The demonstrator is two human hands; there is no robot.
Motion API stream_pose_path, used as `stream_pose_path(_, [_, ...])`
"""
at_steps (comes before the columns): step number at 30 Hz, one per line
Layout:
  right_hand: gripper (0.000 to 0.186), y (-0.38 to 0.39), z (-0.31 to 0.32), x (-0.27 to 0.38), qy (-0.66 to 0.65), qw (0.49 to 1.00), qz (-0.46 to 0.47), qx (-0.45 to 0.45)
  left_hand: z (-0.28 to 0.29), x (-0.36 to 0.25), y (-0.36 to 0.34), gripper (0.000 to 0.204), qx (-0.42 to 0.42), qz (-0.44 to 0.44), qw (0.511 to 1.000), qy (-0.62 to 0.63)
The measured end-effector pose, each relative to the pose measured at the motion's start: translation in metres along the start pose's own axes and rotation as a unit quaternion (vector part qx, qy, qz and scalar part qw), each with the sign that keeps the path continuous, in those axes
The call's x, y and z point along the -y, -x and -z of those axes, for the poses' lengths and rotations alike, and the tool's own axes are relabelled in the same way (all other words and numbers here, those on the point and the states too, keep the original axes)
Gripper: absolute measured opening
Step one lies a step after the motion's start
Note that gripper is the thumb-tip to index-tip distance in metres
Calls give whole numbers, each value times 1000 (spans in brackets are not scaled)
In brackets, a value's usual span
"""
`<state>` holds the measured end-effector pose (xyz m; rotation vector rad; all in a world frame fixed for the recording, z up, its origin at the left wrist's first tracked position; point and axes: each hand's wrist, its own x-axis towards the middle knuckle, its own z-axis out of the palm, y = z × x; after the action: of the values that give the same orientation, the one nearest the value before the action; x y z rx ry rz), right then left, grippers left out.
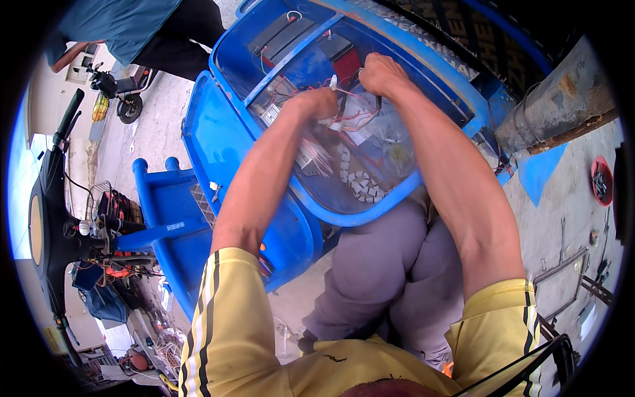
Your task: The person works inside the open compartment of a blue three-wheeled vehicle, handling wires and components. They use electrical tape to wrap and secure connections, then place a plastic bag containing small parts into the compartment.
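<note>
Both my arms reach into an open blue storage compartment (pixel 370 215) of a vehicle. My left hand (pixel 317 104) is closed low among the wires, its fingertips partly hidden. A small white connector (pixel 333 82) sticks up beside its fingers. Thin red and white wires (pixel 354 122) run just below. To the right, my right hand (pixel 383 74) forms a fist with dark bits showing at its edges; I cannot make out what it grips. A dark battery (pixel 281 36) and a red-and-black battery (pixel 345 63) sit behind a blue crossbar (pixel 291 61). White connector blocks (pixel 364 185) lie at the near end.
The blue lid (pixel 225 126) hangs open on the left, near the handlebar (pixel 66 126). A rusty metal post (pixel 559 99) stands close at right. Farther right is a red bowl (pixel 600 180) of dark parts. Another person (pixel 132 30) stands at the upper left near a parked scooter (pixel 126 89).
</note>
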<state>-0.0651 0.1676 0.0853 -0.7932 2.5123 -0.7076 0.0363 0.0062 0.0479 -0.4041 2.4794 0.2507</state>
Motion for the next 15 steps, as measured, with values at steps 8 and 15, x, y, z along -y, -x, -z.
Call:
stream_pose_path(8, [39, -7, 2, 1, 8, 1000, -6, 24, 3, 23, 18, 41, 14, -88, 994, 61])
stream_pose_path(15, [46, -10, -3, -5, -20, 999, -26, -4, 30, -9, 73, 38, 51, -103, 982, 149])
